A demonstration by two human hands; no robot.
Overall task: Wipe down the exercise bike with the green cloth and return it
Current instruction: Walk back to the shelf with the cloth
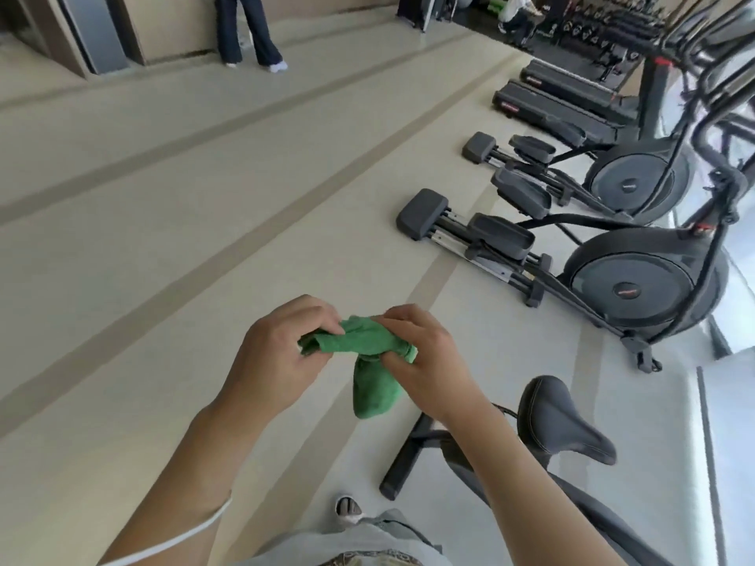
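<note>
Both of my hands hold the green cloth in front of me, above the floor. My left hand pinches its left end, and my right hand grips the bunched right part. A fold of the cloth hangs down between them. The exercise bike stands at my lower right: its black saddle lies just right of my right forearm, and its black rear foot bar rests on the floor below the cloth. The rest of the bike's frame is mostly hidden by my arm.
Two black elliptical trainers stand in a row to the right, with treadmills and a dumbbell rack beyond. A person's legs stand far off at the top. Pale open floor stretches to the left.
</note>
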